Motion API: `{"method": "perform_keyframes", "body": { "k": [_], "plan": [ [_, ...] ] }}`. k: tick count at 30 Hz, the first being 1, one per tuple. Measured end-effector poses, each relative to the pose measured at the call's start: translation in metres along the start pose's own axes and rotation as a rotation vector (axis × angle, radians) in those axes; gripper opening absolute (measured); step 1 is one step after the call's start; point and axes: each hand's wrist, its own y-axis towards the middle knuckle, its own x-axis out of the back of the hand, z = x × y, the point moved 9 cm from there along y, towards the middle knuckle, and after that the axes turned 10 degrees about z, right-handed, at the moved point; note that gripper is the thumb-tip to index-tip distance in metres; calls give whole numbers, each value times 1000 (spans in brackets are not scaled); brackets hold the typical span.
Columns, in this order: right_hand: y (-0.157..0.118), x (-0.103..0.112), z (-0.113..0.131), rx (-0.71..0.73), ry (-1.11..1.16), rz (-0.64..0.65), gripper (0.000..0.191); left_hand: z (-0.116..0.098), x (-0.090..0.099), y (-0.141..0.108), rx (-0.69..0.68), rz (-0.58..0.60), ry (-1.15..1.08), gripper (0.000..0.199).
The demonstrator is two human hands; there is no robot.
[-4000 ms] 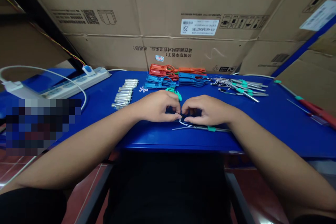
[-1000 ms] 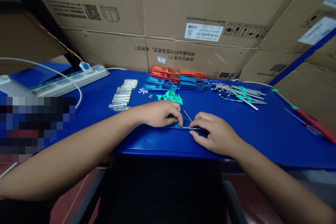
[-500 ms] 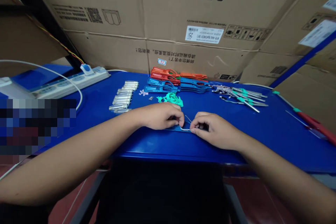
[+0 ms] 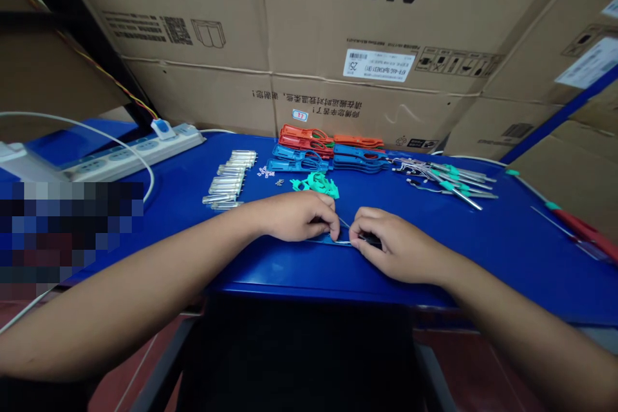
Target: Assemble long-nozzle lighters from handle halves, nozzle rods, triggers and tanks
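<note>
Close to the table's front edge, a flat blue plastic piece (image 4: 322, 240) lies under both hands, mostly covered by them. Thin white wires (image 4: 342, 243) run along it between my fingertips. My left hand (image 4: 306, 215) is closed, its fingertips pressed down at the wires' left end; what exactly they pinch is hidden. On the other side my right hand (image 4: 391, 244) is closed, thumb and index finger pinching the wires. A dark part shows inside its curled fingers. Just beyond the hands sits a heap of small green plastic parts (image 4: 316, 185).
Clear tubular parts (image 4: 226, 185) lie at left beside tiny white pieces (image 4: 264, 172). Behind are stacked orange (image 4: 357, 141) and blue plastic shells (image 4: 360, 158). Metal rods with wires (image 4: 456, 183) lie at right. A power strip (image 4: 140, 151) and a cardboard box (image 4: 299, 32) border the table.
My right hand has tilted slightly, and more of the dark part shows in its fingers. The wires between the hands look straighter, lying lower against the blue piece. The view has shifted slightly.
</note>
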Motion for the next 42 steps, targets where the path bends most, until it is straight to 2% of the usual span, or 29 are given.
{"method": "perform_keyframes", "body": {
  "k": [3, 12, 24, 36, 42],
  "plan": [
    [0, 1, 3, 27, -35, -8, 11, 1, 0, 0, 5, -2, -7, 22],
    [2, 1, -4, -45, 76, -3, 11, 3, -2, 0, 15, 13, -4, 24],
    [-3, 0, 8, -12, -154, -34, 11, 0, -1, 0, -17, -1, 16, 26],
    [0, 1, 2, -22, 30, -30, 10, 2, -2, 0, -16, -5, 1, 20],
    [4, 0, 3, -40, 1, 4, 10, 2, -2, 0, -19, 1, 18, 21]
  ]
}}
